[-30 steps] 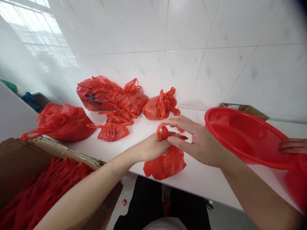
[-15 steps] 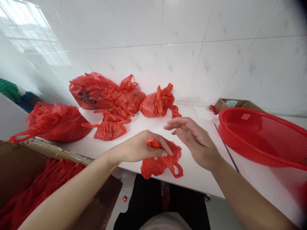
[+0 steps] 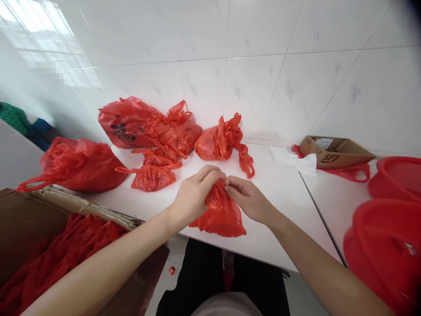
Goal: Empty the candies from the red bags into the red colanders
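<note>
sf logo [image 3: 330, 158] on cardboard box [image 3: 351, 158]

I've got an open SF box [image 3: 348, 159] near the tiled wall [image 3: 184, 35], white sheet [image 3: 293, 160] at its left. Far right: two red tubs [image 3: 366, 245], both cut off by frame edge. Far left: green bundle [image 3: 13, 117], blue bundle [image 3: 42, 129] beside it. Small red scrap [image 3: 172, 270] on floor [image 3: 177, 250]. Window glare [image 3: 39, 30] on the wall, upper left.
</note>
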The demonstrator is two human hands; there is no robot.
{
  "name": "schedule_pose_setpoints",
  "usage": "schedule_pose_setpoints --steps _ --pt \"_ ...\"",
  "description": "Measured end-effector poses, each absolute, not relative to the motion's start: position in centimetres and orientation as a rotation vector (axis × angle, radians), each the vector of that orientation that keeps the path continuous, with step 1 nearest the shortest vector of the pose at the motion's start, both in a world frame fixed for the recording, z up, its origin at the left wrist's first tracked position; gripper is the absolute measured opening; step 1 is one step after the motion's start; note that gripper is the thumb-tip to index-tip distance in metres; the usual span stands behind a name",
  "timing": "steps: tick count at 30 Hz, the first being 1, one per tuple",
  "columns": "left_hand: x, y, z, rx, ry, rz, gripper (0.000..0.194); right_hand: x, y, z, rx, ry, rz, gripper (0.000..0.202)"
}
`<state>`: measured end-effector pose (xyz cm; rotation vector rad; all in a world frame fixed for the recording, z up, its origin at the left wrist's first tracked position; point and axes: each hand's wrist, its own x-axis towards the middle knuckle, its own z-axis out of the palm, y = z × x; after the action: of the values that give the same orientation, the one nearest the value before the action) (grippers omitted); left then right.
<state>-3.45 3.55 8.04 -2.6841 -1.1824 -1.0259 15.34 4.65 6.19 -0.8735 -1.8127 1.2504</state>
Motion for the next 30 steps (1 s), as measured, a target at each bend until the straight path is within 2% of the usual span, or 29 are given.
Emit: schedule_pose_setpoints --steps 6,10,14,17,21,24,27,30 --pt "-4.7 3.2 9.0 -2.725 -1.31 -1.157 0.034 13.6 5.1 6.2 -0.837 -1.626 1.1 0.016" --pt "-5.2 3.5 8.6 -2.777 -1.287 -1.093 0.038 12.5 5.1 7.1 -0.827 -1.445 0.959 0.014" --pt "-7.4 4.0 7.7 -2.831 -1.289 -0.929 0.034 13.4 5.4 6.6 -0.861 -1.523 0.927 0.019" --pt "-10.7 3.6 6.5 -2.86 -1.526 -0.846 0.028 15.8 6.4 3.8 -0.992 -1.48 0.893 0.019" --pt "-14.3 2.4 5.0 -2.856 -2.078 -0.775 0.037 18.5 8.1 -0.9 -1.176 -1.397 0.91 0.018" --pt "-14.8 2.2 5.0 -2.978 -2.327 -0.683 0.041 18.9 8.9 -2.3 -1.217 -1.408 0.865 0.022" --pt "-14.2 3.1 5.8 -2.921 -2.331 -0.75 0.037 18.6 8.8 -1.8 -1.287 -1.476 0.704 0.031" --pt "-13.2 4.1 6.1 -2.579 -2.043 -0.956 0.046 17.5 7.5 -1.2 -1.291 -1.636 0.447 0.038"
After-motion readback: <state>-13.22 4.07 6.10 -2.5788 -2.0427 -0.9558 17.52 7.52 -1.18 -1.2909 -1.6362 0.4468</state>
